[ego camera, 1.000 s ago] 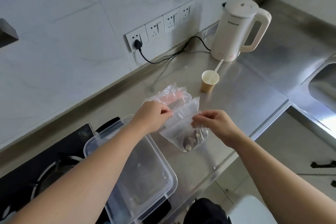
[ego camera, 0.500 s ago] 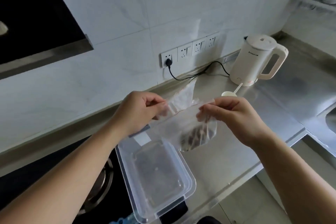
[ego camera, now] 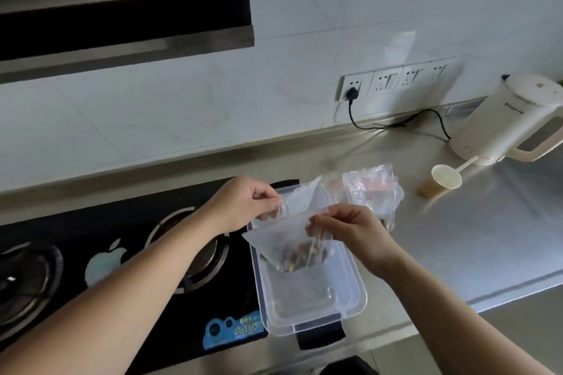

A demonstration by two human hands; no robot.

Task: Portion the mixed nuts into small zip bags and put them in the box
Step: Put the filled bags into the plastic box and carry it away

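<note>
Hanging between both hands, bag of nuts (ego camera: 292, 248) above clear box (ego camera: 350, 289); left hand (ego camera: 243, 202) pinches one top corner | right hand (ego camera: 350, 227) pinches the other

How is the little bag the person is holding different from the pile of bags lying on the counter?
The held zip bag hangs in the air above the clear box, pinched by the left hand and right hand; the pile of bags lies on the steel counter. The held zip bag has nuts at its bottom; the pile of bags looks mostly empty. Both are clear plastic.
</note>
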